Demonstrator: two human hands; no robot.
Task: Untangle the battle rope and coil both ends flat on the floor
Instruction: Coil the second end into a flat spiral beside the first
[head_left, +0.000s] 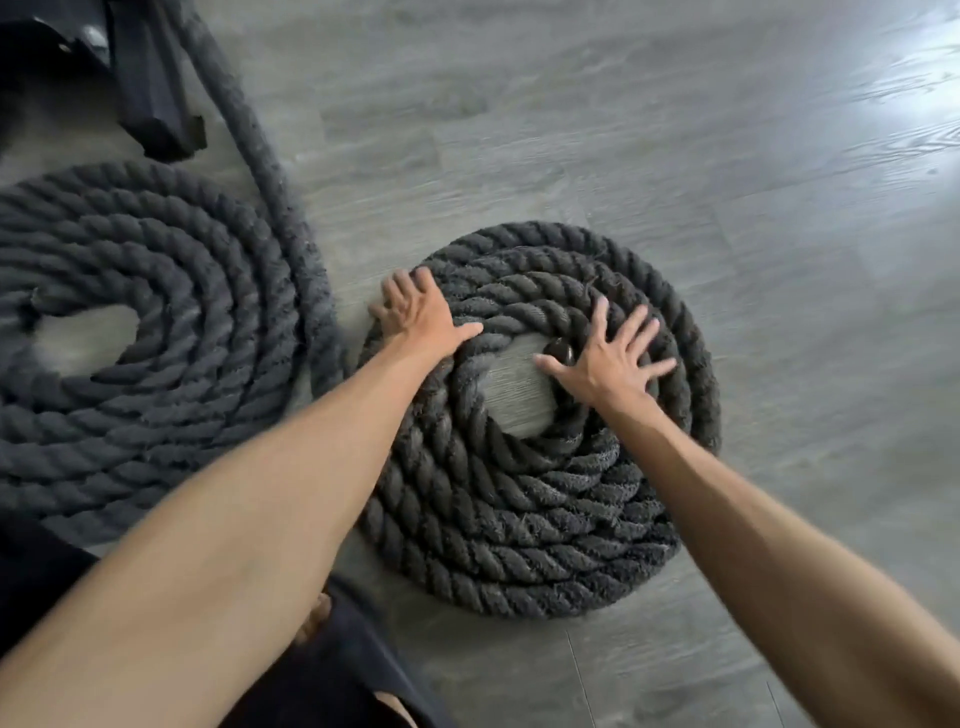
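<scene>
The right-hand coil (540, 426) of the battle rope lies flat on the floor (727, 156), wound round a bare centre where its capped end (558, 351) shows. The right hand (610, 358) lies spread, grip released, on the inner turns just beside that end; the left hand (415, 312), also flat and unclenched, presses the outer rim on the far-left side (nearer the feeding strand). The left coil (145, 312) sits close beside. Tightening looks like what remains.
</scene>
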